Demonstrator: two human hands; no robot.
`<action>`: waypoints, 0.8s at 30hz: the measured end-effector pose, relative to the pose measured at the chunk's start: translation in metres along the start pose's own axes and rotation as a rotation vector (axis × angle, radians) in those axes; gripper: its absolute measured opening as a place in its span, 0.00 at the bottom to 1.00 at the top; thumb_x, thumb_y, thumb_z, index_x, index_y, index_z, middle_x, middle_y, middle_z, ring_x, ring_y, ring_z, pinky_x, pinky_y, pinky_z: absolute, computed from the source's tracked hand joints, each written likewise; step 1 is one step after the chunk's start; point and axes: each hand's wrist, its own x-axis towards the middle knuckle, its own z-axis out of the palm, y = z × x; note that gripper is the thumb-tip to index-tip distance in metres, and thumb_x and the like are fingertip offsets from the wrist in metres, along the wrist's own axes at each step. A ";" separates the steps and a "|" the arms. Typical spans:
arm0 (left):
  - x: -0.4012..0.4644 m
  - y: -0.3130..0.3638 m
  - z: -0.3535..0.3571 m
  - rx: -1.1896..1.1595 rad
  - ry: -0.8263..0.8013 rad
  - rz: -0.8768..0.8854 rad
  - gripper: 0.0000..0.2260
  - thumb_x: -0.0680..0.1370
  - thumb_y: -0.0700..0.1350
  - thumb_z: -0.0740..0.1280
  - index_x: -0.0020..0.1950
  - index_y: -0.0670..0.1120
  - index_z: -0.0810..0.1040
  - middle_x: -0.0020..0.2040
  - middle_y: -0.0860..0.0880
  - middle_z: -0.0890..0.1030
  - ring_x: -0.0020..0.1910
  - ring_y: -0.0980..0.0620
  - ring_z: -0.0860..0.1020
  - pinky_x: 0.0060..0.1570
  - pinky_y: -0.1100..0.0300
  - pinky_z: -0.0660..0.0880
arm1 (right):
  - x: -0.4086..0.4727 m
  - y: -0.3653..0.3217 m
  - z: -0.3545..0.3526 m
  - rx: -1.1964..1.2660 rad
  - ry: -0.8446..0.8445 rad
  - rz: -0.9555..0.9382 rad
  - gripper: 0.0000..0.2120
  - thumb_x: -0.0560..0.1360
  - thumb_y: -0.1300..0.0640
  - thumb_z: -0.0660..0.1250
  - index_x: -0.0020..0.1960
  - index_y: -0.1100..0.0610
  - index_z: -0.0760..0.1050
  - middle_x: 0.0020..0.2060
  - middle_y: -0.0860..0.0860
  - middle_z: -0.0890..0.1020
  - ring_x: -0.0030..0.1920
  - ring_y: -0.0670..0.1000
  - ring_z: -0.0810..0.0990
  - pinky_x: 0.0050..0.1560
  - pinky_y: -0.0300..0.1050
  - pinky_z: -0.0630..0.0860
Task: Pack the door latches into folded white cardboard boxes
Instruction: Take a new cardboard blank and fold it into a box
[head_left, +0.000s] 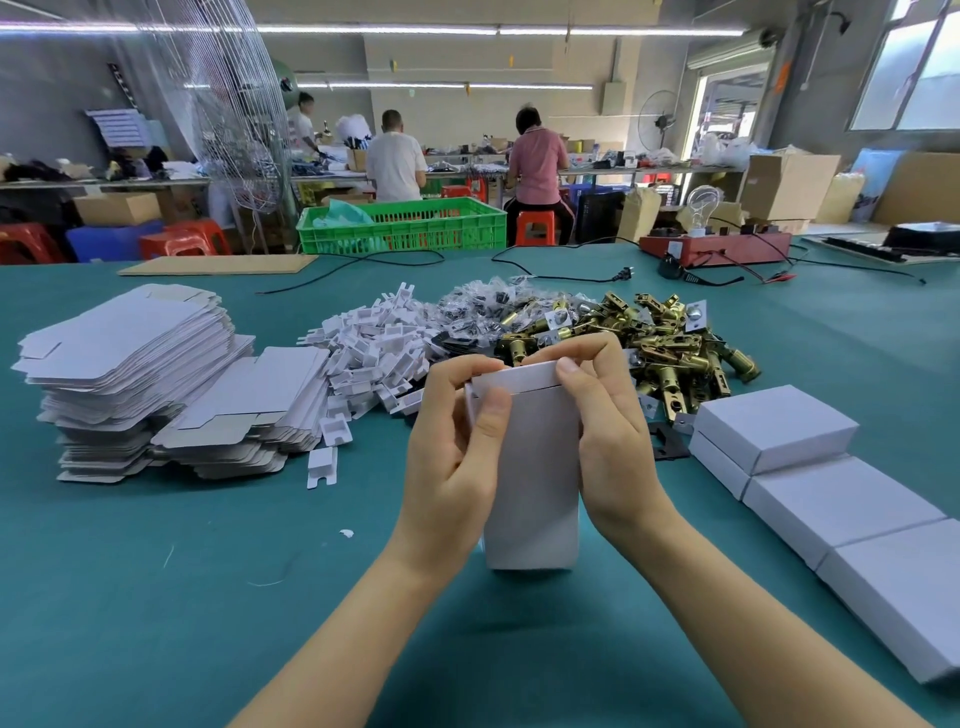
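I hold a white cardboard box (535, 478) upright above the green table (156, 597), its top flap folded down. My left hand (457, 447) grips its left side with the thumb on the front. My right hand (608, 415) grips the right side, its thumb pressing the top flap. Behind the box lies a heap of brass door latches (660, 343). What is inside the box is hidden.
Flat box blanks (135, 374) are stacked at the left. White plastic inserts (369, 348) and bagged small parts (478, 312) lie mid-table. Closed white boxes (831, 499) line the right side. Cables, a red device with a bulb (711, 244) and seated people are beyond.
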 end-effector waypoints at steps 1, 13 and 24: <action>0.000 -0.001 0.001 0.000 -0.001 -0.002 0.05 0.80 0.45 0.60 0.53 0.53 0.72 0.44 0.50 0.76 0.41 0.44 0.73 0.40 0.50 0.72 | 0.000 0.000 -0.001 0.017 0.006 0.008 0.05 0.76 0.55 0.57 0.46 0.52 0.71 0.42 0.52 0.75 0.43 0.49 0.73 0.44 0.44 0.70; 0.004 -0.003 0.002 -0.020 0.106 -0.017 0.05 0.80 0.44 0.60 0.52 0.53 0.73 0.39 0.63 0.75 0.34 0.63 0.71 0.36 0.73 0.68 | -0.003 0.003 0.007 -0.113 -0.004 -0.178 0.04 0.78 0.58 0.57 0.50 0.52 0.71 0.35 0.38 0.74 0.36 0.39 0.70 0.38 0.31 0.68; 0.007 -0.005 -0.001 -0.031 0.152 -0.018 0.07 0.79 0.44 0.60 0.47 0.55 0.76 0.38 0.62 0.77 0.35 0.64 0.71 0.36 0.73 0.68 | -0.007 0.000 0.010 -0.007 0.018 -0.083 0.03 0.77 0.56 0.60 0.48 0.53 0.73 0.36 0.51 0.74 0.37 0.49 0.70 0.37 0.43 0.69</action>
